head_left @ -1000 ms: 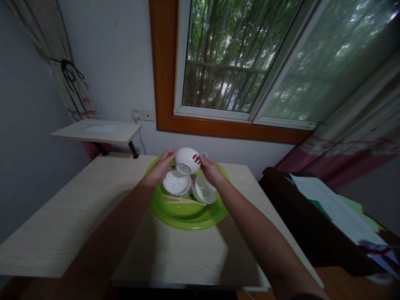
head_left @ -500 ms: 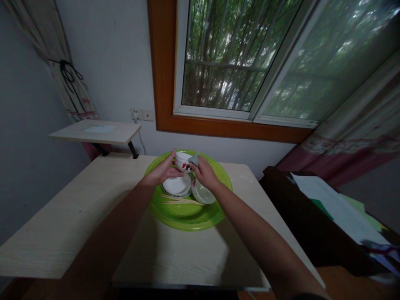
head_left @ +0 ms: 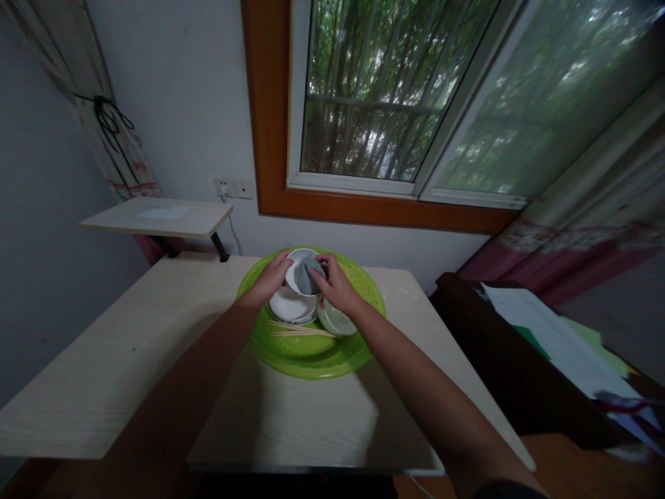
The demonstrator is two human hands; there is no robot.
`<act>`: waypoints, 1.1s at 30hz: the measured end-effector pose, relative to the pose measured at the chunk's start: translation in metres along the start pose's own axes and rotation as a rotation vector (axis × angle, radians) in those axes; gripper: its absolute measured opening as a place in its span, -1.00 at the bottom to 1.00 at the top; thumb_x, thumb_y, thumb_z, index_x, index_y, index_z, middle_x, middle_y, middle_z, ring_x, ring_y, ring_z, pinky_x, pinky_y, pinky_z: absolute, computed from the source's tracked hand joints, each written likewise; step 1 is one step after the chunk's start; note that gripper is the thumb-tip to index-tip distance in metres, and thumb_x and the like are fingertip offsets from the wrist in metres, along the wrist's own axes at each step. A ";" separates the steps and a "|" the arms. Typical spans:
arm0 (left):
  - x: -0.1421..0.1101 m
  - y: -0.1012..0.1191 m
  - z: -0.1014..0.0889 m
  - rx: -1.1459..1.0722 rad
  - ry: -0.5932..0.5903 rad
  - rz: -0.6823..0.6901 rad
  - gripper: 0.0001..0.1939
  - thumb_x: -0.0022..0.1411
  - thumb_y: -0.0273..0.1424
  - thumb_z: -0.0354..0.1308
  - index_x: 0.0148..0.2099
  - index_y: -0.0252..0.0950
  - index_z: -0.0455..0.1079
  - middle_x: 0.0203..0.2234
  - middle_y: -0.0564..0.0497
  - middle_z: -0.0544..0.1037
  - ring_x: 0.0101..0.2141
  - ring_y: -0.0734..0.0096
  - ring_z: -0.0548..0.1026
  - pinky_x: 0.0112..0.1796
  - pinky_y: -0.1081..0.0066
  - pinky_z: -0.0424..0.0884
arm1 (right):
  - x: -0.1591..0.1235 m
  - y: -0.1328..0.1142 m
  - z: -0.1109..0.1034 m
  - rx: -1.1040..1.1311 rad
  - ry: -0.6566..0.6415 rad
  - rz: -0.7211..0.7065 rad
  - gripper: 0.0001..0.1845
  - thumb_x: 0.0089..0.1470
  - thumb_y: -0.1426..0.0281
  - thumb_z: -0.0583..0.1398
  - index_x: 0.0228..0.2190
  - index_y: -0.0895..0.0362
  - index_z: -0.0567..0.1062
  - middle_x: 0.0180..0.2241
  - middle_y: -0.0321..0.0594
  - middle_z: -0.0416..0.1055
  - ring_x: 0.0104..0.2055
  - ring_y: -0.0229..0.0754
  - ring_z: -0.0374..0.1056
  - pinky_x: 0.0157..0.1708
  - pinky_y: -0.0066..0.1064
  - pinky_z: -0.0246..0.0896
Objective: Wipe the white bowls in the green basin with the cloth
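My left hand point(head_left: 271, 278) grips the left rim of a white bowl point(head_left: 294, 258), which is tilted so its inside faces me. A grey cloth point(head_left: 307, 274) is bunched in my right hand point(head_left: 337, 283) and lies against the inside of that bowl. Both hands are above a round green tray point(head_left: 312, 367). On the tray sit a stack of white plates point(head_left: 291, 306), a second bowl point(head_left: 339, 320) tipped to one side, and several light wooden chopsticks point(head_left: 298, 331).
The tray rests on a pale wooden table point(head_left: 171, 333). A small raised shelf point(head_left: 202, 218) with a paper stands at the back left. Wall sockets point(head_left: 233, 188) and a window are behind. To the right, a dark brown piece of furniture point(head_left: 483, 346) carries papers point(head_left: 555, 333).
The bowl has turned from showing its patterned outside to showing its inside. The right hand's cloth has moved from the outer side and rim into the bowl.
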State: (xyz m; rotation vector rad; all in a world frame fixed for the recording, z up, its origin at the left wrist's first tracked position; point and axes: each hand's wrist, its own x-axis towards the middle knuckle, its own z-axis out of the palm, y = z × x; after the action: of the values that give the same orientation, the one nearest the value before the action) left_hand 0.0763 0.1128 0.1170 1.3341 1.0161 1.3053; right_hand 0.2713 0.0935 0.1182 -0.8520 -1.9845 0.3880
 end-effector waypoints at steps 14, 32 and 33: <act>0.002 -0.004 -0.006 0.150 0.018 0.156 -0.71 0.22 -0.30 0.12 -0.06 -0.21 0.57 -0.04 -0.05 0.61 0.02 0.17 0.50 0.16 0.24 0.33 | 0.001 -0.016 -0.007 -0.379 -0.378 -0.282 -0.63 0.37 0.22 0.07 -0.18 0.11 0.64 -0.17 -0.07 0.55 -0.11 -0.05 0.41 -0.02 -0.19 0.29; 0.002 0.001 -0.006 0.128 0.080 0.091 -0.70 0.18 -0.27 0.15 -0.11 -0.24 0.60 -0.12 -0.07 0.63 -0.05 0.16 0.53 0.06 0.28 0.39 | -0.004 -0.023 0.002 -0.569 -0.350 -0.157 -0.33 0.14 -0.06 0.26 -0.01 0.27 0.58 0.03 0.25 0.50 0.09 0.22 0.42 0.18 0.03 0.15; 0.002 0.001 -0.006 0.145 0.104 0.095 -0.71 0.18 -0.27 0.15 -0.13 -0.24 0.60 -0.13 -0.07 0.63 -0.05 0.14 0.52 0.07 0.27 0.38 | -0.003 -0.025 0.002 -0.565 -0.360 -0.139 -0.37 0.14 -0.06 0.25 -0.10 0.25 0.62 -0.08 0.23 0.55 0.01 0.20 0.46 0.12 0.01 0.20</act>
State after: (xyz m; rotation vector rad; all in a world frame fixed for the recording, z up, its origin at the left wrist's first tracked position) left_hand 0.0700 0.1154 0.1180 1.4507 1.1490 1.4058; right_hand 0.2600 0.0733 0.1292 -1.0311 -2.5287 -0.1255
